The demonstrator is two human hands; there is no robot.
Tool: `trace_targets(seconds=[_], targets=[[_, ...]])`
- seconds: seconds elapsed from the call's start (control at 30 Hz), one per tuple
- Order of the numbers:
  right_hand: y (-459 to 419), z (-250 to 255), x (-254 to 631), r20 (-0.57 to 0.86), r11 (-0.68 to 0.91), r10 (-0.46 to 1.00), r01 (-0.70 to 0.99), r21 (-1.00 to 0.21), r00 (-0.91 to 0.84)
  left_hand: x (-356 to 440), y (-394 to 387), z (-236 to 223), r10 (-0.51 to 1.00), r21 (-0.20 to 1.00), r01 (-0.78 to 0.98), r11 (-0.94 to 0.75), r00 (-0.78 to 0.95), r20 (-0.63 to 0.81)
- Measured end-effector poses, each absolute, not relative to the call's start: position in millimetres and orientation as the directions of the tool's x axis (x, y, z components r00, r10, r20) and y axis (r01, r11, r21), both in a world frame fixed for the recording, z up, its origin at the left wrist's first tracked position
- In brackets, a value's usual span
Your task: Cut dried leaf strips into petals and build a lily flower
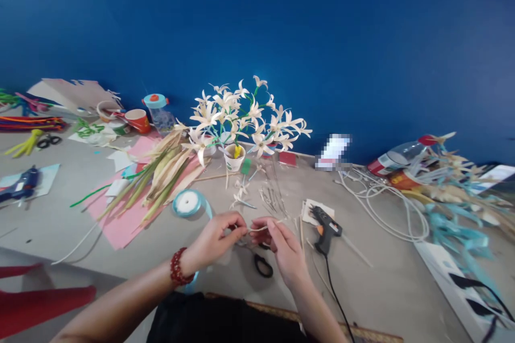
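Both hands meet above the near middle of the table, pinching a thin whitish strip (259, 229); its exact kind cannot be made out. My left hand (221, 236), with a red bead bracelet on the wrist, grips one end between thumb and fingertips. The other end runs through the closed fingers of my right hand (285, 249). Beneath them lie black-handled scissors (263, 266), partly hidden. A roll of light blue ribbon (187, 203) rests left of the hands, its tail passing behind my left hand. Small white flower pieces (241, 195) lie just beyond.
White handmade flowers (229, 107) stand in a paper cup (234, 158) near the blue wall. Dried corn husks (161, 179) lie on pink paper (116, 225) to the left. A black glue gun (326, 229) with a cord, a white cable (402, 220) and a power strip (446, 284) occupy the right.
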State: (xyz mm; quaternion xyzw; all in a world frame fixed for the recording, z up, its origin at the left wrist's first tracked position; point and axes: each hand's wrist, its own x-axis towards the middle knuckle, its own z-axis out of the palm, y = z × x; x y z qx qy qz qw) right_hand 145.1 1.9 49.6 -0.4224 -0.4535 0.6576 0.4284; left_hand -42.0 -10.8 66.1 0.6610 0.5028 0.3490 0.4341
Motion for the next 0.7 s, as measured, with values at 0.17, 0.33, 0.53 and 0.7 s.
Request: trace_targets(seconds=[0.17,0.33,0.53,0.7], targets=[[-2.0,48.2,160.3,-0.119,-0.148,0.962,-0.105,-0.983,-0.247,-39.5,-5.4,65.5,0.979,0.957,0.279,-0.082,0.201,0.025],[-4.1,50.1,158.6,-0.110,-0.142,0.960,-0.111,-0.984,-0.257,-29.1,-8.5,64.9,0.980,0.990,0.143,-0.010,0.199,-0.019],[-4.7,46.8,150.0,-0.112,-0.138,0.970,-0.107,-0.985,-0.217,-16.9,-12.1,62.7,0.972,0.991,-0.106,0.076,0.230,-0.050],[-3.5,47.2,150.7,-0.099,-0.129,0.970,-0.126,-0.984,-0.223,-20.0,-11.8,65.5,0.966,1.000,-0.016,0.021,0.257,-0.016]])
